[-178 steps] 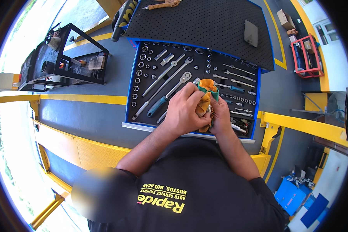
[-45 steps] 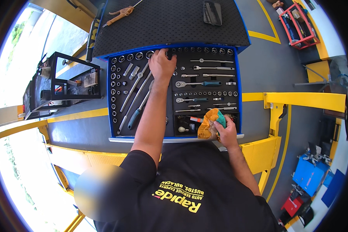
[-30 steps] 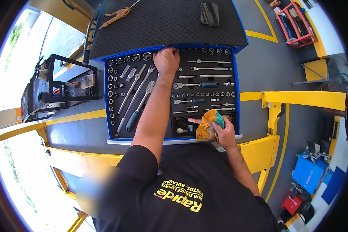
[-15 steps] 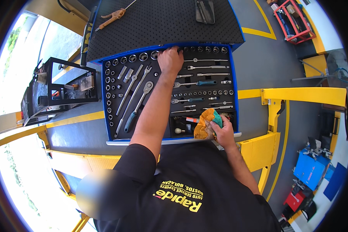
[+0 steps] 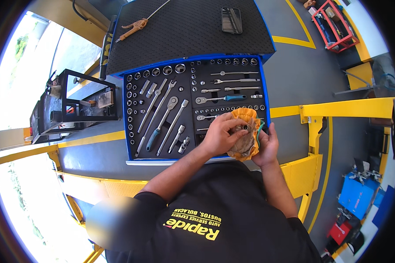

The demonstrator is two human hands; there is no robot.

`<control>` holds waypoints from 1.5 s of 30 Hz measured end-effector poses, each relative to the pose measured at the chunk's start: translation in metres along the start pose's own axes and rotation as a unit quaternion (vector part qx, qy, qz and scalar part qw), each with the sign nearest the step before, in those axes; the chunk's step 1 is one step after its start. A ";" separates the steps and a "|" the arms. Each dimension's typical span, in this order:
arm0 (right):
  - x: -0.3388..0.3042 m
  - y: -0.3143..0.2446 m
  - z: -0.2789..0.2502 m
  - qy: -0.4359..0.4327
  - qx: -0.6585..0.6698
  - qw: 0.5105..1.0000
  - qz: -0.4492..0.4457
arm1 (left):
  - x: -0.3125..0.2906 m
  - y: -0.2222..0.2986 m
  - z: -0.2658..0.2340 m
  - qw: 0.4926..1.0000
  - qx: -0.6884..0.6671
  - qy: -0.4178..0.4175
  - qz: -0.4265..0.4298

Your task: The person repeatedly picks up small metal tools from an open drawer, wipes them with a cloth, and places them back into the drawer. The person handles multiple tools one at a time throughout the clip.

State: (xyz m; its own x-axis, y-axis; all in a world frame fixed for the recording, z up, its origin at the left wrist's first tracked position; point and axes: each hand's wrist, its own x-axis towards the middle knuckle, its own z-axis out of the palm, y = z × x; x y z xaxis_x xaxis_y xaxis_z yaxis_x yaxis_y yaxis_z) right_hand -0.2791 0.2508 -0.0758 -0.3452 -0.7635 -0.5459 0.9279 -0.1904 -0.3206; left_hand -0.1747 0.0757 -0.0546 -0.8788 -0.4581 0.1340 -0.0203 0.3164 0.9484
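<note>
Head view: back from the drawer [image 5: 171,162]'s far edge, the left hand [image 5: 223,135] now pinches what looks like a small socket [image 5: 245,127] against the orange cloth [image 5: 245,148] that the half-open right hand [image 5: 267,147] cups, socket and cloth meeting over the drawer's near right part

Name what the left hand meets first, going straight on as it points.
The orange cloth at the right hand; the left hand seems to touch it, though depth is unclear.

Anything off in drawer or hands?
Only the cloth at the right hand: a grey-brown patch breaks its orange, apparently soiling. Visible tools in the drawer look neatly laid out, none obviously damaged.
</note>
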 end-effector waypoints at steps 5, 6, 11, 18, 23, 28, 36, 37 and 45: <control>0.007 0.019 0.001 0.025 -0.136 0.990 -0.039 | -0.015 -0.001 -0.007 0.987 0.144 0.057 0.050; 0.007 0.025 0.003 0.026 -0.224 0.972 -0.067 | -0.020 0.001 -0.011 0.972 0.203 0.034 0.114; 0.021 0.034 0.021 -0.006 -0.155 0.982 -0.110 | -0.044 0.000 -0.026 0.999 0.018 0.044 0.019; 0.041 0.057 0.026 0.030 -0.290 0.947 -0.136 | -0.061 -0.027 0.004 0.968 -0.178 0.042 -0.173; 0.035 0.053 0.044 -0.008 -0.205 0.978 -0.028 | -0.060 -0.020 -0.007 0.991 0.029 0.104 -0.073; 0.013 0.028 0.056 -0.085 -0.196 0.977 0.019 | -0.053 -0.029 -0.023 0.975 -0.054 0.137 -0.165; 0.011 0.038 0.055 -0.068 -0.392 0.905 -0.151 | -0.061 0.004 -0.010 0.957 -0.207 0.128 -0.155; 0.011 0.034 0.059 -0.035 -0.355 0.927 -0.117 | -0.061 0.012 -0.014 0.967 -0.177 0.111 -0.147; -0.007 0.022 0.088 -0.113 -0.435 0.867 -0.215 | -0.046 0.040 -0.029 0.952 -0.240 0.100 -0.162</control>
State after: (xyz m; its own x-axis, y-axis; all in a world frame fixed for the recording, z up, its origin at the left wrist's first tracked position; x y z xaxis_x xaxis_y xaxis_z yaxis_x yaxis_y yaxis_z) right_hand -0.2438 0.1979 -0.0111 -0.5059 -0.8570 -0.0976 0.2293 -0.0245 -0.9730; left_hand -0.1212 0.0857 -0.0146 -0.7540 -0.6315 -0.1808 -0.0114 -0.2626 0.9648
